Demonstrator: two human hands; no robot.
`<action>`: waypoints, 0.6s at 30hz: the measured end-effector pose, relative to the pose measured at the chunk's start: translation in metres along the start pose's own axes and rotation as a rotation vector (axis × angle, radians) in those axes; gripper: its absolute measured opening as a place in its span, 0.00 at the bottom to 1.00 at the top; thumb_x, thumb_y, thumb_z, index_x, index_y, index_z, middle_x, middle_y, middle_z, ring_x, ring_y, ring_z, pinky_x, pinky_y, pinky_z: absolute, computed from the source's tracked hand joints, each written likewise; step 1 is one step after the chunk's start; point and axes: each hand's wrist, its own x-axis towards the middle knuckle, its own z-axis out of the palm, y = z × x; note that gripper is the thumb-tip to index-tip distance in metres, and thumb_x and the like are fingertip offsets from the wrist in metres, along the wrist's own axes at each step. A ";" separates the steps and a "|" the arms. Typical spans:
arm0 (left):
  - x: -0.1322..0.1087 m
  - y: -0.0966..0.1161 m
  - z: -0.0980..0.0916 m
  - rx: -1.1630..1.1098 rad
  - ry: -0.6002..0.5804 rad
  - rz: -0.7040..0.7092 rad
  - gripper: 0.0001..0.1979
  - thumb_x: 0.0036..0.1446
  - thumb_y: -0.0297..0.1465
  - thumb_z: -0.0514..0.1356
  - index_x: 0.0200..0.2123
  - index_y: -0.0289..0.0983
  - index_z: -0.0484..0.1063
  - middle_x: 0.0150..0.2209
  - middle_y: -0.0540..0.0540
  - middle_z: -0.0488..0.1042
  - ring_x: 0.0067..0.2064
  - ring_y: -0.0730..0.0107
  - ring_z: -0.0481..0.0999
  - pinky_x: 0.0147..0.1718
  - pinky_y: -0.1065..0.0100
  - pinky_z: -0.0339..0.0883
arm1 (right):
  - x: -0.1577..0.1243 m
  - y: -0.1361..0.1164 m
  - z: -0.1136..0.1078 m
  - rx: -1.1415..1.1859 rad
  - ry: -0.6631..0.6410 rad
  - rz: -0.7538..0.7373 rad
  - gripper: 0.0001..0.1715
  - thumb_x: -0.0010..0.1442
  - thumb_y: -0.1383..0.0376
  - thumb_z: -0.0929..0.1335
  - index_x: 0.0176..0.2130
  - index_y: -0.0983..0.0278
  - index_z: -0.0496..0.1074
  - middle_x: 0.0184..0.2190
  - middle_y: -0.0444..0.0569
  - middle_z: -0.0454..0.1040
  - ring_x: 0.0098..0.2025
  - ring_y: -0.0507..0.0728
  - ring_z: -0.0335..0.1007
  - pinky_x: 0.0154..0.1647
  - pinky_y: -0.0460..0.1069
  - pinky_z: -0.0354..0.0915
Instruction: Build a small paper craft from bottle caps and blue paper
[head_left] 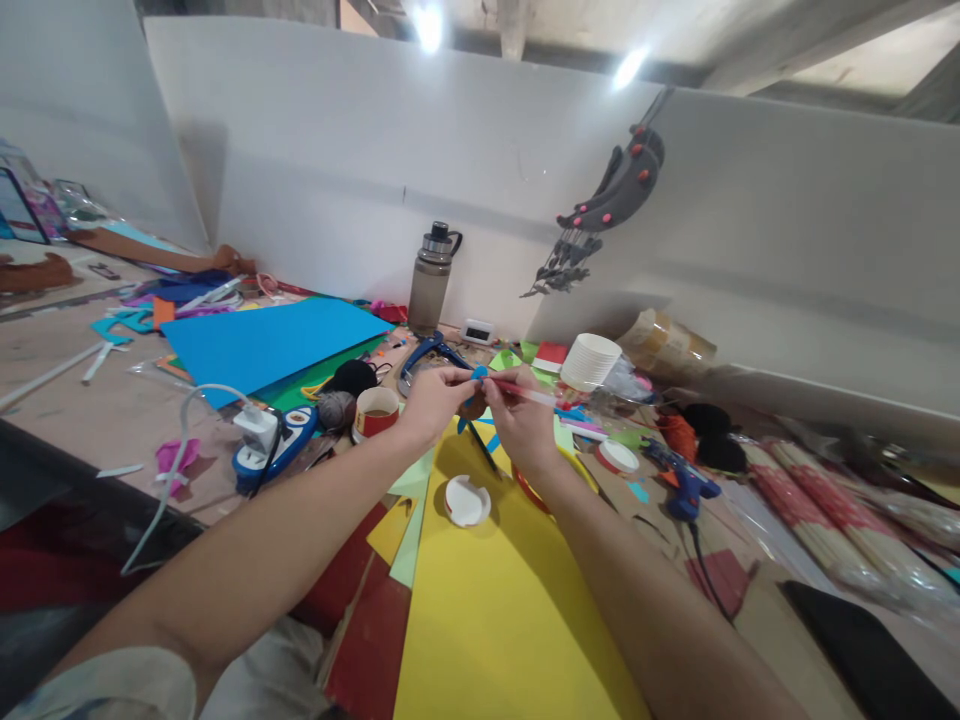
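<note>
Both my hands meet over the yellow sheet's far end. My left hand (433, 402) is closed in a pinch on a small blue piece (479, 373) that looks like paper. Against it comes my right hand (523, 420), its fingers closed around a slim red, pen-like stick (531, 392) pointing at the blue piece. Something brown shows just below the fingertips, too small to make out. Under the hands, a dark thin stick (484, 450) lies on the yellow sheet (517, 610). Nearer to me sits a white round paper piece (466, 501) with a notch cut out.
At left are a blue sheet (277, 340), a blue power strip (276, 450) with a white cable, and a paper cup (376, 412). A bottle (431, 285) stands behind. Stacked white cups (591, 362), a glue gun (684, 490) and a black phone-like slab (862, 650) are at right.
</note>
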 end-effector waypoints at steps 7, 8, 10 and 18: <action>0.002 -0.003 -0.001 -0.002 -0.004 0.010 0.13 0.42 0.35 0.70 0.30 0.31 0.79 0.25 0.45 0.76 0.24 0.73 0.73 0.26 0.70 0.68 | 0.000 0.002 0.001 -0.039 0.005 -0.025 0.07 0.64 0.59 0.65 0.36 0.60 0.69 0.32 0.47 0.72 0.34 0.55 0.70 0.36 0.52 0.68; 0.003 -0.003 -0.002 0.002 -0.005 0.009 0.13 0.42 0.35 0.70 0.30 0.31 0.79 0.25 0.45 0.76 0.24 0.73 0.73 0.26 0.69 0.69 | 0.000 0.002 0.001 -0.042 0.005 -0.027 0.07 0.64 0.59 0.65 0.36 0.60 0.70 0.32 0.47 0.72 0.34 0.56 0.70 0.36 0.52 0.68; 0.003 -0.003 -0.002 0.011 -0.005 0.006 0.13 0.43 0.35 0.69 0.29 0.31 0.79 0.24 0.46 0.76 0.24 0.73 0.73 0.26 0.69 0.69 | 0.000 0.002 0.001 -0.044 0.008 -0.031 0.07 0.64 0.59 0.65 0.36 0.60 0.70 0.31 0.46 0.72 0.34 0.56 0.70 0.36 0.52 0.68; 0.000 -0.001 -0.001 0.026 -0.004 0.008 0.14 0.42 0.36 0.70 0.30 0.31 0.79 0.24 0.46 0.75 0.24 0.73 0.72 0.25 0.70 0.67 | 0.000 0.001 0.001 -0.057 0.013 -0.052 0.06 0.64 0.60 0.65 0.35 0.59 0.69 0.31 0.46 0.72 0.34 0.55 0.70 0.37 0.52 0.67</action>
